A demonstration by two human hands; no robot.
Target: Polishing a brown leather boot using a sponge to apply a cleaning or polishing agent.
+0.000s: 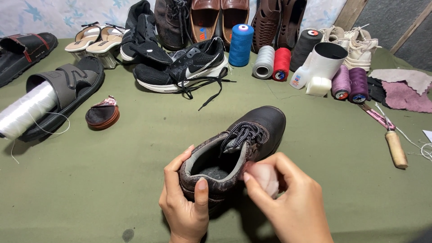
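A dark brown lace-up shoe lies on the green cloth, toe pointing away from me. My left hand grips its heel, thumb over the collar. My right hand pinches a small pale pinkish wad against the shoe's right side by the collar. The wad is blurred, so its kind is unclear.
Sandals, a white thread cone and a round tin sit left. Black sneakers and other shoes line the back with thread spools, a white cup and glue bottle. An awl and cloth scraps lie right.
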